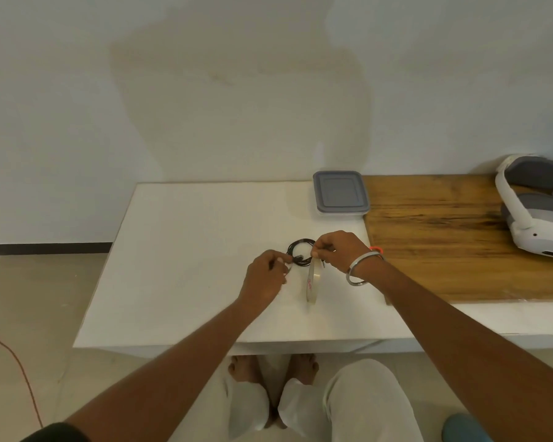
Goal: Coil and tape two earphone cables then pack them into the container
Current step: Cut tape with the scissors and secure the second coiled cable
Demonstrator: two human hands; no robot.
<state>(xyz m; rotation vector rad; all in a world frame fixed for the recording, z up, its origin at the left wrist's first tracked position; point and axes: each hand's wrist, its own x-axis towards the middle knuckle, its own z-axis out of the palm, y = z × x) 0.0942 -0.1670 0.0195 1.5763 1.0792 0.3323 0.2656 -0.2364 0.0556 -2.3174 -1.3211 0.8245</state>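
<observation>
A black earphone cable (299,250), wound into a small coil, is held just above the white table (186,250) at its middle. My left hand (264,277) pinches the coil at its left side. My right hand (336,250) pinches the top of a clear tape roll (312,283) that hangs edge-on beside the coil's right side. The container (340,193), with a grey lid closed on it, stands at the table's back right. I see only one cable.
A wooden board (444,237) covers the table to the right of the hands, with a white and grey headset (533,208) at its far right. An orange cord (16,362) runs over the floor at left. My feet are under the table's front edge.
</observation>
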